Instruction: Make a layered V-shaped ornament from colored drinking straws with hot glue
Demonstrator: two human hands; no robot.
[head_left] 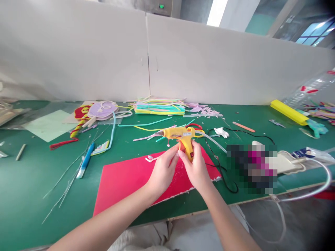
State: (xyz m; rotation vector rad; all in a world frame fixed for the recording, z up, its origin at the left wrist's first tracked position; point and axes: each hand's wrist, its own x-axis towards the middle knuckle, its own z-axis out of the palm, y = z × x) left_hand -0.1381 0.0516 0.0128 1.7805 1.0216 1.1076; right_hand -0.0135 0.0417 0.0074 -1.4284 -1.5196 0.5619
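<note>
A yellow hot glue gun [176, 132] is held in front of me, its nozzle pointing left and a clear glue stick coming out of its back. My right hand [195, 167] is closed around the lower handle. The fingers of my left hand [164, 167] are pressed together by the orange trigger, on the other side of the handle; their tips are partly hidden. Beneath both hands lies a red board [123, 181] with a ragged white edge. A small bent white piece [150, 159] rests on it near my left hand.
Bundled pastel pipe cleaners [159, 107] lie by the back wall. To the left are a purple disc-shaped craft piece [103, 109], a blue pen-like tool [86, 160] and thin wires. At right are a black cord [230, 190], a yellow bar [289, 112] and a plastic bottle [311, 87].
</note>
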